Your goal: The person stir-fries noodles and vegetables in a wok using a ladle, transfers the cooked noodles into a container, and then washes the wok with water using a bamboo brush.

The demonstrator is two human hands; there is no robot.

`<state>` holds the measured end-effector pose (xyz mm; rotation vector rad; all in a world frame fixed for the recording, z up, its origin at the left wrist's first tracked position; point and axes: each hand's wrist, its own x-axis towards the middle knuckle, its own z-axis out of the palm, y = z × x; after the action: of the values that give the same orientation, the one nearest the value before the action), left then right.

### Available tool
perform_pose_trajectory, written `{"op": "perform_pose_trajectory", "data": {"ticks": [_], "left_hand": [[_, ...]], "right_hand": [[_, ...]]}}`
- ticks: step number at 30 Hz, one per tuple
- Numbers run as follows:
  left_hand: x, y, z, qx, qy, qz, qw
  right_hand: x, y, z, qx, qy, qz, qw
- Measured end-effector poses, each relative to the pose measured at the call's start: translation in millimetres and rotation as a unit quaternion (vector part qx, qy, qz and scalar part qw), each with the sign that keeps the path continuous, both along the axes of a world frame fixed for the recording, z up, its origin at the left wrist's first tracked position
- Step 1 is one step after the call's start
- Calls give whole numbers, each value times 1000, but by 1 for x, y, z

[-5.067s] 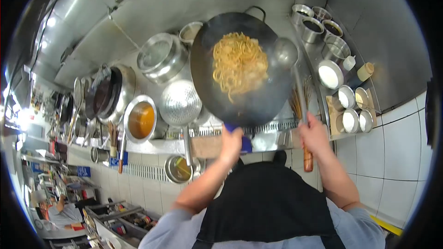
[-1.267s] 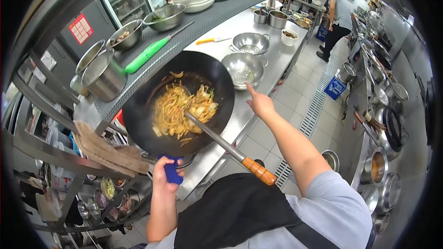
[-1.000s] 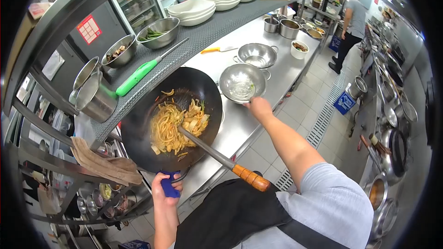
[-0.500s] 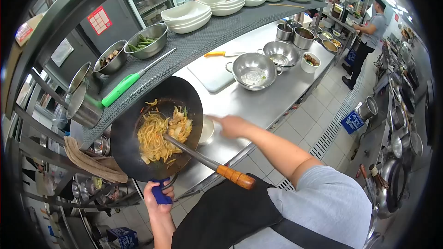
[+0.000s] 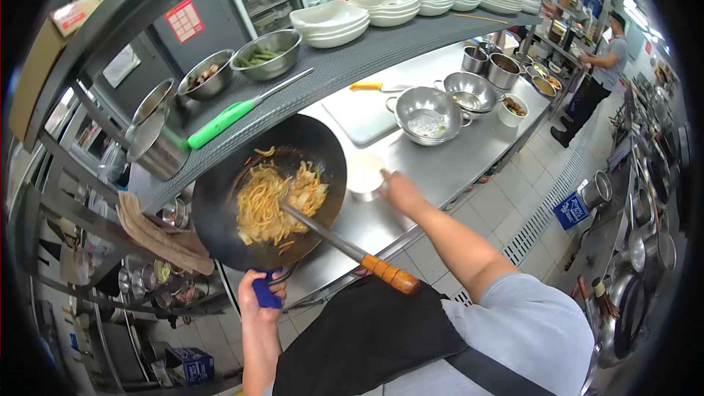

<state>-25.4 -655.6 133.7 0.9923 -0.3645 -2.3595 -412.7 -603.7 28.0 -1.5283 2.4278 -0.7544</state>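
My left hand point(image 5: 262, 293) is closed round the wok's handle through a blue cloth point(image 5: 267, 290). The dark wok point(image 5: 220, 213) is tilted over the counter's near end, with noodles point(image 5: 264, 202) and pale vegetable pieces in it. A ladle point(image 5: 334, 238) rests in the wok, its wooden handle pointing toward my apron, with no hand on it. Just right of the wok, my right hand point(image 5: 400, 192) has its fingers on the rim of a white round bowl point(image 5: 365, 174) standing on the steel counter.
Colanders point(image 5: 425, 114), a cutting board point(image 5: 361, 119) and an orange-handled knife point(image 5: 367, 86) lie beyond the bowl. Stacked dishes point(image 5: 330, 23), metal bowls point(image 5: 268, 55) and a green-handled tool point(image 5: 227, 119) occupy the shelf point(image 5: 367, 51). Another person point(image 5: 603, 66) stands far right.
My right hand has left the colander and moved back to the white bowl, which now stands clear of the wok's edge. My left hand still holds the wok. The view has shifted.
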Motion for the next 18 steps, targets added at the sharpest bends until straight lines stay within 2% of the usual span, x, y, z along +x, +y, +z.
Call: {"op": "perform_pose_trajectory", "data": {"ticks": [2,4,5,6,8,10,12,14,18], "left_hand": [[6,-7,-8,12,1,6,1000],[8,-14,-12,10,19,-22,1000],[10,-18,-16,18,15,-21,1000],[9,-19,-15,21,16,-16,1000],[7,-24,-14,-19,-25,-19,999],[13,-32,-24,-12,-28,-19,999],[13,-37,-31,-55,-73,-18,996],[19,-44,-40,-59,-62,-23,996],[23,-52,-39,-59,-73,-26,995]], "right_hand": [[11,16,33,-4,3,-31,1000],[24,33,64,36,-101,-1,994],[34,39,67,70,-279,18,958],[49,47,67,103,-447,36,888],[95,63,88,98,-630,27,770],[136,67,121,134,-748,35,649],[147,58,116,153,-746,57,646],[161,52,138,123,-781,22,612],[173,56,172,100,-770,-27,630]]}}
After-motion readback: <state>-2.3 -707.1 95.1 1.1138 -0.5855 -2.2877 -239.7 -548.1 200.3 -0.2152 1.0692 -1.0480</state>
